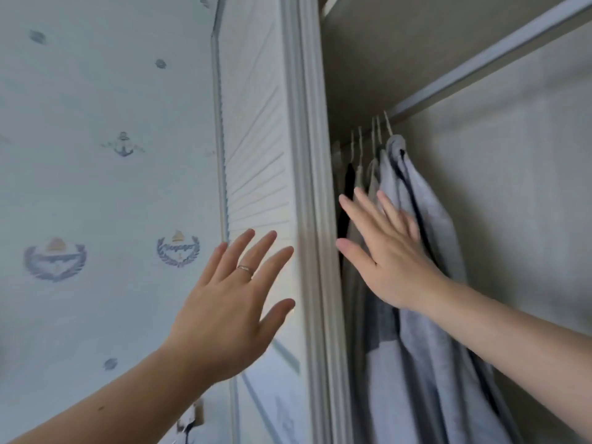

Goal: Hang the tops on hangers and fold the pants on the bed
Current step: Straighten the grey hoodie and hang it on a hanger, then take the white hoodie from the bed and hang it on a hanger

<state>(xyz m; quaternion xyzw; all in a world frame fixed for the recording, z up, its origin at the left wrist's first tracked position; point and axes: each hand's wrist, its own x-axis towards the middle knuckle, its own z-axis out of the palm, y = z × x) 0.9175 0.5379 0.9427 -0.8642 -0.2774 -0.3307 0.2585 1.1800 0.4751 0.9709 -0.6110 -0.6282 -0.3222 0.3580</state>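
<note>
With both grips wide and empty, the left hand [234, 302] is at the wardrobe door [256, 123], probably to hold it open, while the right hand [387, 261] spreads over the blue top [432, 331] hanging from the rail [480, 62]

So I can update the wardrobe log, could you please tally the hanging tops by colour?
blue-grey top: 1
black top: 1
pale beige tops: 2, tightly packed, so unsure
Total: 4 that show
</note>
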